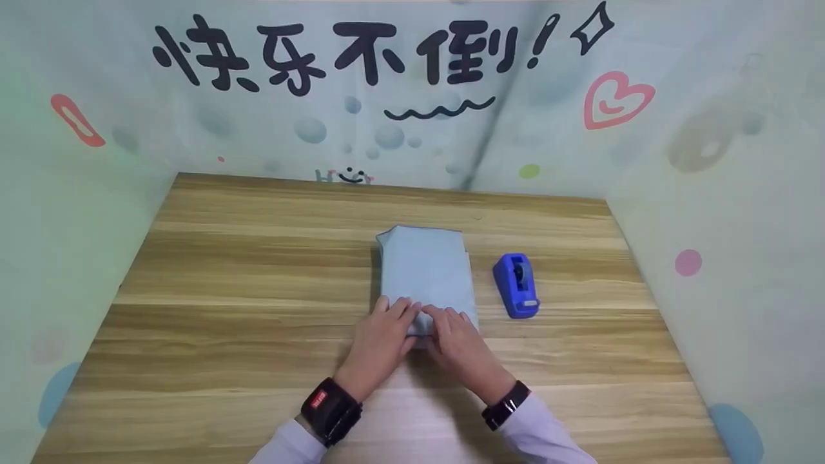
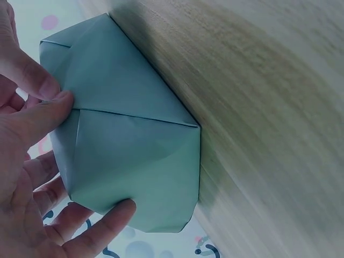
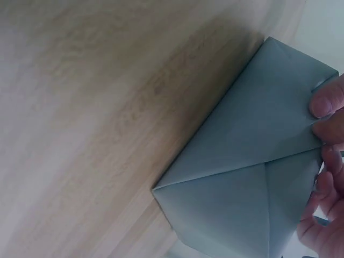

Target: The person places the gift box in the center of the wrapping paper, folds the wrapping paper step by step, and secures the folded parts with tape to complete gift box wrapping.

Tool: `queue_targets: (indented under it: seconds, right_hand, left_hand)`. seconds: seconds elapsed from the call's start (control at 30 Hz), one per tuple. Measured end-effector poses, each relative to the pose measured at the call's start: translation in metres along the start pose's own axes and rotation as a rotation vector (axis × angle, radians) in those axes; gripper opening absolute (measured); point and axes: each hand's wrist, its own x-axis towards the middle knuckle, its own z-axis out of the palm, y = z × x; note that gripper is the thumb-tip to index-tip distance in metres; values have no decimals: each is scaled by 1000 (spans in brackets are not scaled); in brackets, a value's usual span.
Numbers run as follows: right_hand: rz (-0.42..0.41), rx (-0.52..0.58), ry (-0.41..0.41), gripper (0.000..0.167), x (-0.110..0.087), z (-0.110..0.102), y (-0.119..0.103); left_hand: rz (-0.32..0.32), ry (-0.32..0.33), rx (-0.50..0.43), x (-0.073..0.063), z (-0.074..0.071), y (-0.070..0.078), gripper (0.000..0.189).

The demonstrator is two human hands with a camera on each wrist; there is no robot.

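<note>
A box-shaped package (image 1: 425, 264) wrapped in light blue paper lies on the wooden table. My left hand (image 1: 381, 338) grips the left part of its near top edge, fingers on top and thumb on the end. On the right part of the same edge, my right hand (image 1: 461, 345) does likewise. Both thumbs press side by side at the top of the folded end flap (image 2: 123, 156), as the left wrist view shows. Creased paper (image 3: 242, 129) on this end folds into slanting triangles in the right wrist view. The package's underside is hidden.
To the right of the package stands a blue tape dispenser (image 1: 515, 287) with a roll in it. The wooden table top (image 1: 225, 290) is bordered at the back and sides by a printed backdrop (image 1: 361, 142).
</note>
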Motion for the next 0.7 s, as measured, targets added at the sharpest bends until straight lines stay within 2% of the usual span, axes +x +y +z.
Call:
queue_targets:
  seconds: [0.17,0.37,0.43,0.5,0.6,0.67,0.7]
  right_hand:
    - [80,29,-18,53,1,-3,-2]
    - [366,247,-97,63,5,-13,6]
    - [437,328,-103,56,8,-15,10]
    - [512,396,-84,46,9,-16,15]
    - [643,416,-30,38,7,-17,24]
    - [727,396,-38,41,3,-16,30]
    - [762,392,-60,42,1,-16,33]
  left_hand:
    - [-5,-14,-2,-1,-1,0,54]
    - [-18,-19,-22,-2,-1,1,53]
    - [-21,-23,-42,-2,-2,0,54]
    - [-28,-30,-97,-3,-3,-1,55]
    - [-57,-29,-259,-4,-4,-7,51]
    - [-123,-30,-363,-5,-5,-13,50]
    - [-176,-38,-415,-6,-5,-16,52]
